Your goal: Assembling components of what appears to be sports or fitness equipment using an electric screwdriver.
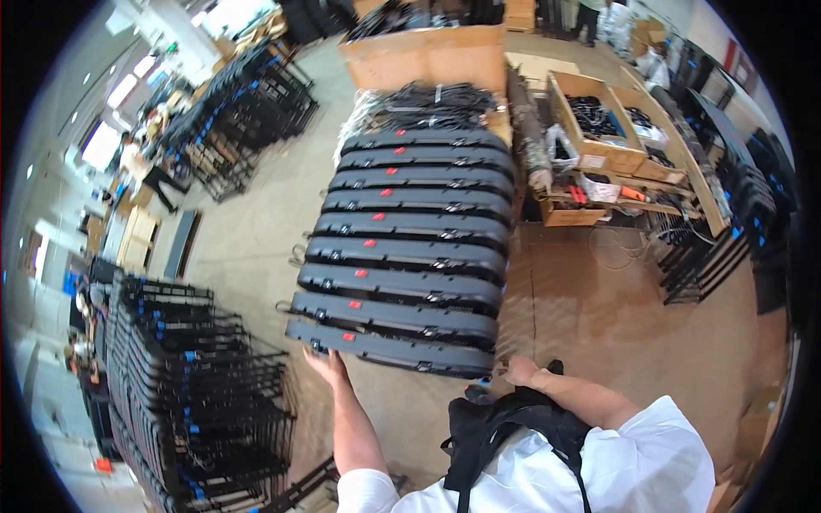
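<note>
Matt dark panels, bare wood and a faintly shiny floor
We see smooth, matt dark-grey faces on the panels (410, 254), plastic or coated metal, we cannot tell which, with small red tabs (349, 337) that look like plastic; behind them we find a smooth, pale wooden board (428, 61), and to the right a plain wooden box (609, 156), glossy, crinkled plastic bags (657, 67), black metal-looking frames (197, 368) at left, a hard, smooth floor (590, 291) with a dull sheen, and our soft white cloth shirt (667, 453).

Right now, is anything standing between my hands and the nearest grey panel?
Nothing visible: the left hand meets the nearest panel near its left end; the right hand is beside its right end, contact unclear.
</note>
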